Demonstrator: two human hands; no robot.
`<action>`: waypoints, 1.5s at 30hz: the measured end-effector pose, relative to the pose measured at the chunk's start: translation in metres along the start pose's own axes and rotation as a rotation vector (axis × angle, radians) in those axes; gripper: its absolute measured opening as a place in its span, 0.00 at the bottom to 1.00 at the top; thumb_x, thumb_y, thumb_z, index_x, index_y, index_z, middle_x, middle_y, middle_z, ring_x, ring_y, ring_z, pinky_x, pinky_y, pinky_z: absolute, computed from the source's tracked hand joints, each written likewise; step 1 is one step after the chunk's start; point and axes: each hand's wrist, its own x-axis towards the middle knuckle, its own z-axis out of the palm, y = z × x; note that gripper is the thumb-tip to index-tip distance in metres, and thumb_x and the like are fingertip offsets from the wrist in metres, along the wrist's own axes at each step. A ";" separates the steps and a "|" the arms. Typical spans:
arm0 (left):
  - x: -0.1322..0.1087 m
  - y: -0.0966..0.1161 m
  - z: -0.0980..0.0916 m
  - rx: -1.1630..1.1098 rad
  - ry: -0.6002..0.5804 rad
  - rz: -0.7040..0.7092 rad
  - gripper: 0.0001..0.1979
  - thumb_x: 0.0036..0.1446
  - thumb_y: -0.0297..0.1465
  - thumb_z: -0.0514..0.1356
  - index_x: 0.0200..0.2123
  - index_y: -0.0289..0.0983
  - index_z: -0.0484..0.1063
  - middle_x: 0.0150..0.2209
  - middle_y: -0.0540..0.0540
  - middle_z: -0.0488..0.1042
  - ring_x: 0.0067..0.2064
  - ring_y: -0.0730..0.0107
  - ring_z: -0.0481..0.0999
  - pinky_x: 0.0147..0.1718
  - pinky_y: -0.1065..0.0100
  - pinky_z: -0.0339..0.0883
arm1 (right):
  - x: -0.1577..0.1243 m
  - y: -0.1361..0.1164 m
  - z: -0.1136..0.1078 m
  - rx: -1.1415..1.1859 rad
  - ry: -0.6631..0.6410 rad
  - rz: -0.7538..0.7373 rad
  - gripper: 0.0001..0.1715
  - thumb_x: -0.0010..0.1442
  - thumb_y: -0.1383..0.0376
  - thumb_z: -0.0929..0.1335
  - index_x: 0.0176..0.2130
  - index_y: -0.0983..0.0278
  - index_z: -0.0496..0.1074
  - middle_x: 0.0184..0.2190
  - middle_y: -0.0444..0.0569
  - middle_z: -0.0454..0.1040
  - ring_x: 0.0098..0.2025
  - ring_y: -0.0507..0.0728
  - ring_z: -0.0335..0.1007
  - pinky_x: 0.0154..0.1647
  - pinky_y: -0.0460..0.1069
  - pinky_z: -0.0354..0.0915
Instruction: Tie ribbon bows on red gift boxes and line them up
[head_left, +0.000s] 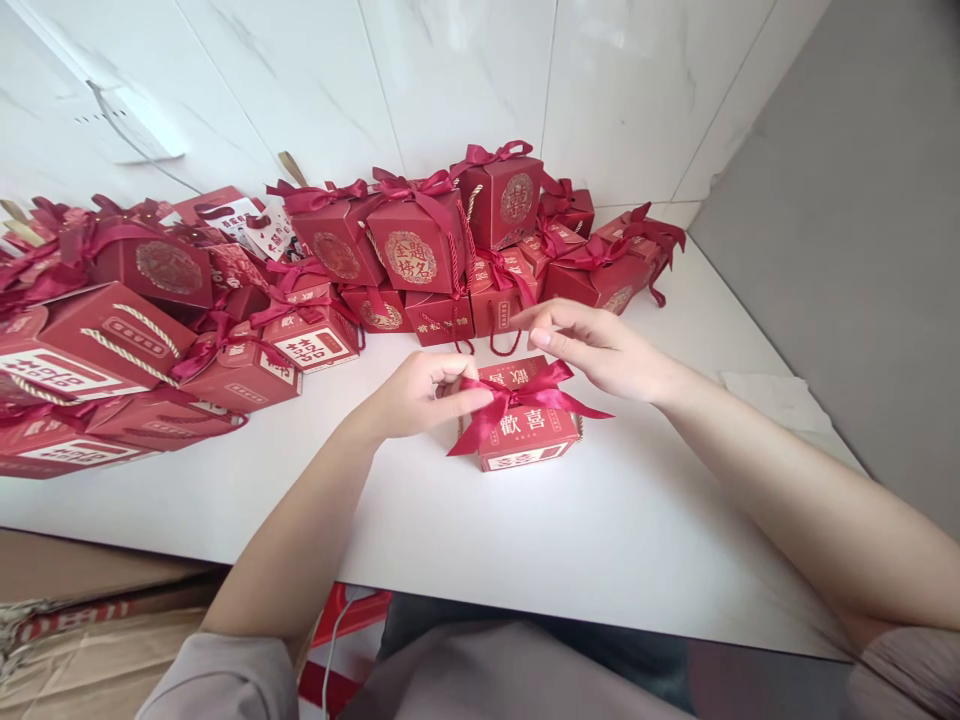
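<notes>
A red gift box with gold-white characters sits on the white table in front of me. On its top is a dark red ribbon bow, its loops and tails spread to both sides. My left hand pinches the bow's left part between thumb and fingers. Just above the box's right side hovers my right hand, fingers apart and reaching left over the bow's right loop. Nothing shows in its grasp. Twisted cord handles show at the box's side.
Red gift boxes with bows are stacked along the tiled wall, and more pile up at the left. A white tissue lies on the table at the right. Below the left edge are brown cardboard boxes.
</notes>
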 end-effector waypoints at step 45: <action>0.009 -0.023 0.010 0.036 0.243 0.046 0.23 0.55 0.40 0.66 0.20 0.36 0.57 0.20 0.55 0.57 0.23 0.79 0.55 0.23 0.72 0.50 | -0.022 -0.021 0.040 -0.142 0.254 -0.142 0.21 0.58 0.73 0.66 0.50 0.59 0.61 0.42 0.48 0.73 0.37 0.56 0.73 0.34 0.50 0.69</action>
